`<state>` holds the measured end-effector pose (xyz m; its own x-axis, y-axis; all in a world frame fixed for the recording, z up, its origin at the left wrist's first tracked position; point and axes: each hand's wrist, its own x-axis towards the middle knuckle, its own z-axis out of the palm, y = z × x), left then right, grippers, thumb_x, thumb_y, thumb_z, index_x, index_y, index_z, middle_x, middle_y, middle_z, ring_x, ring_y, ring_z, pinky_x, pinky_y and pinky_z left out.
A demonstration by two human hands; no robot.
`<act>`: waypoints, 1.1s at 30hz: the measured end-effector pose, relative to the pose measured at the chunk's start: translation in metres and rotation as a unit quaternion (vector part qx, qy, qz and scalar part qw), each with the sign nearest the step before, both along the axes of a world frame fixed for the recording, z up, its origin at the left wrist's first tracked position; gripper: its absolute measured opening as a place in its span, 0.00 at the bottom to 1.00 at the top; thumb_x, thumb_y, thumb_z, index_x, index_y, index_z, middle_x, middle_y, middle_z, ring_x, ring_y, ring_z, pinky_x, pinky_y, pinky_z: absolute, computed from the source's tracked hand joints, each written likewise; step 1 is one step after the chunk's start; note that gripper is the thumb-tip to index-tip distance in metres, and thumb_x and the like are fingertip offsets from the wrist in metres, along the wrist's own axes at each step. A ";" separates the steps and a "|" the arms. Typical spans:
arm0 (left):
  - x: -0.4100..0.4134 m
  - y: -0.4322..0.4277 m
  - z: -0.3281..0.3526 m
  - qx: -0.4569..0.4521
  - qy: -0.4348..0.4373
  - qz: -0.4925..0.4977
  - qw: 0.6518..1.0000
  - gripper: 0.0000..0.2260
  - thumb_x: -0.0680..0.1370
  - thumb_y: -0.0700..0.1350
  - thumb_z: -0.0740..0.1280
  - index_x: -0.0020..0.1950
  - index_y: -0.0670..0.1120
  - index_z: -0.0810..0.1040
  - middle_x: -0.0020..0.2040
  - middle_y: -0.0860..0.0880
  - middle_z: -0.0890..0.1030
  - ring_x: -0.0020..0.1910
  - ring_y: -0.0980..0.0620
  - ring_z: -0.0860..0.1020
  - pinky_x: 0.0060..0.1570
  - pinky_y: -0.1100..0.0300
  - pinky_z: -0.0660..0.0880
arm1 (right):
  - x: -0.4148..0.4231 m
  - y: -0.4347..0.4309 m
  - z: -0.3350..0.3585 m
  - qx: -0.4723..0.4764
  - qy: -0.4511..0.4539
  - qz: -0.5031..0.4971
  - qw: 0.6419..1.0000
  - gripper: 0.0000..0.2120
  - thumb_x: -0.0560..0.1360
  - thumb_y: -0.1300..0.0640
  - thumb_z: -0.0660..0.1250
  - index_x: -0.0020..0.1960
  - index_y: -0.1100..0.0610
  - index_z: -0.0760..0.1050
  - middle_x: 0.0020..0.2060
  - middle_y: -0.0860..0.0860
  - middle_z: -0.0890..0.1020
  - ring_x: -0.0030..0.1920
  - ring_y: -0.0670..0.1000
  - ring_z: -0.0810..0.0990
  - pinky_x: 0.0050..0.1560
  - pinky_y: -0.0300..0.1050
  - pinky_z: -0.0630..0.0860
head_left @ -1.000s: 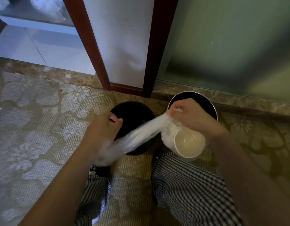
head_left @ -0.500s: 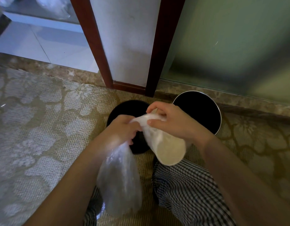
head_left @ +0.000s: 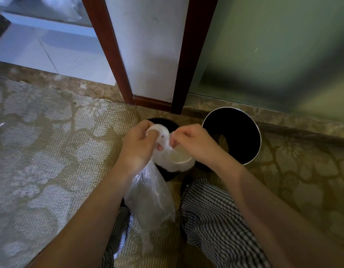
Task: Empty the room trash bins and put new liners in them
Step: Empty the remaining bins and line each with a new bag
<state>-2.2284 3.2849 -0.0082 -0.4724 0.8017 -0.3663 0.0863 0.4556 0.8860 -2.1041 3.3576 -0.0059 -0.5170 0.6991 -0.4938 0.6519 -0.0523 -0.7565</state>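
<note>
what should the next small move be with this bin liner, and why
Probably pull the hands apart to tear the clear plastic liner off the white roll of bags. The left hand pinches the liner's top, the right hand grips the roll, both close together, and the silver-rimmed black round bin beside them looks unlined.

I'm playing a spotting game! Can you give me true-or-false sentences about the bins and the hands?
1. Two bins stand on the carpet. True: the left bin and the right bin.
2. The right bin already has a liner in it. False: its inside shows bare and dark.
3. The left hand is empty. False: it grips the clear liner, which hangs down.
4. The right hand holds the white roll. True.
</note>
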 end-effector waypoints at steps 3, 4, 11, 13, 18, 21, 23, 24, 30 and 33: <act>0.002 -0.002 -0.004 0.070 0.059 -0.056 0.994 0.05 0.76 0.35 0.63 0.41 0.40 0.76 0.34 0.48 0.76 0.32 0.60 0.72 0.32 0.69 0.68 | -0.004 -0.003 0.005 -0.158 0.039 -0.054 0.985 0.21 0.82 0.52 0.54 0.46 0.61 0.82 0.40 0.52 0.84 0.43 0.45 0.80 0.49 0.38 0.73; 0.002 -0.003 -0.005 0.089 0.082 -0.079 0.990 0.04 0.76 0.37 0.63 0.41 0.41 0.76 0.34 0.50 0.75 0.32 0.61 0.72 0.32 0.71 0.68 | -0.006 -0.003 0.005 -0.219 0.060 -0.092 0.970 0.24 0.83 0.50 0.50 0.48 0.62 0.81 0.41 0.53 0.84 0.43 0.46 0.80 0.50 0.40 0.73; 0.004 -0.009 -0.015 0.148 0.262 -0.181 0.936 0.07 0.74 0.41 0.68 0.51 0.43 0.78 0.53 0.50 0.67 0.46 0.54 0.74 0.42 0.69 0.72 | -0.005 -0.002 0.003 -0.411 0.202 -0.201 0.866 0.19 0.81 0.49 0.56 0.66 0.57 0.73 0.52 0.53 0.80 0.56 0.51 0.77 0.62 0.46 0.71; 0.006 -0.009 -0.013 0.152 0.280 -0.197 0.927 0.08 0.73 0.42 0.68 0.50 0.42 0.78 0.50 0.50 0.68 0.44 0.53 0.74 0.40 0.62 0.74 | -0.006 -0.002 0.002 -0.417 0.213 -0.227 0.854 0.15 0.80 0.53 0.58 0.63 0.57 0.75 0.49 0.52 0.80 0.52 0.49 0.78 0.58 0.44 0.72; 0.005 -0.006 -0.010 0.003 0.155 -0.158 0.975 0.09 0.71 0.32 0.66 0.43 0.45 0.72 0.32 0.53 0.76 0.31 0.49 0.77 0.31 0.56 0.74 | -0.009 0.003 0.004 -0.422 0.322 -0.357 0.769 0.13 0.82 0.56 0.55 0.45 0.59 0.74 0.38 0.53 0.80 0.42 0.48 0.79 0.50 0.42 0.75; -0.004 -0.005 -0.001 -0.071 -0.054 -0.218 0.972 0.05 0.77 0.35 0.65 0.43 0.44 0.75 0.21 0.53 0.72 0.21 0.57 0.70 0.25 0.67 0.68 | -0.004 0.014 0.004 -0.424 0.362 -0.399 0.728 0.14 0.82 0.57 0.54 0.39 0.58 0.69 0.22 0.48 0.71 0.24 0.43 0.72 0.35 0.38 0.77; -0.014 -0.007 0.009 -0.090 -0.168 -0.246 0.950 0.06 0.77 0.38 0.64 0.40 0.40 0.75 0.20 0.54 0.67 0.20 0.59 0.64 0.23 0.70 0.63 | 0.002 0.020 0.004 -0.415 0.340 -0.370 0.759 0.15 0.83 0.57 0.53 0.38 0.57 0.67 0.19 0.46 0.65 0.18 0.42 0.62 0.24 0.32 0.68; -0.019 -0.008 0.013 -0.092 -0.204 -0.255 0.941 0.08 0.76 0.40 0.64 0.38 0.39 0.75 0.20 0.54 0.65 0.20 0.59 0.62 0.23 0.70 0.63 | 0.006 0.023 0.004 -0.395 0.313 -0.340 0.794 0.15 0.83 0.57 0.52 0.38 0.57 0.66 0.19 0.45 0.64 0.17 0.42 0.60 0.21 0.31 0.63; -0.033 -0.014 0.013 -0.100 -0.190 -0.263 0.941 0.18 0.73 0.48 0.71 0.24 0.49 0.73 0.21 0.53 0.65 0.23 0.57 0.65 0.31 0.67 0.69 | 0.022 0.020 0.015 -0.172 0.049 -0.013 0.984 0.14 0.80 0.59 0.59 0.36 0.57 0.71 0.23 0.47 0.65 0.23 0.42 0.62 0.24 0.33 0.58; -0.030 -0.012 0.005 -0.140 -0.084 -0.222 0.961 0.15 0.74 0.46 0.71 0.28 0.48 0.77 0.23 0.54 0.73 0.25 0.56 0.71 0.35 0.60 0.68 | 0.023 0.016 0.020 -0.121 -0.049 0.161 0.978 0.15 0.79 0.55 0.63 0.34 0.57 0.71 0.27 0.49 0.71 0.27 0.44 0.68 0.29 0.33 0.65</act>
<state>-2.2588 3.2730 -0.0033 -0.0218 0.7691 -0.6388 0.1949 0.6300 0.7518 -2.0809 3.3731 0.0140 -0.6336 0.3645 -0.6824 0.7323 -0.0019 -0.6809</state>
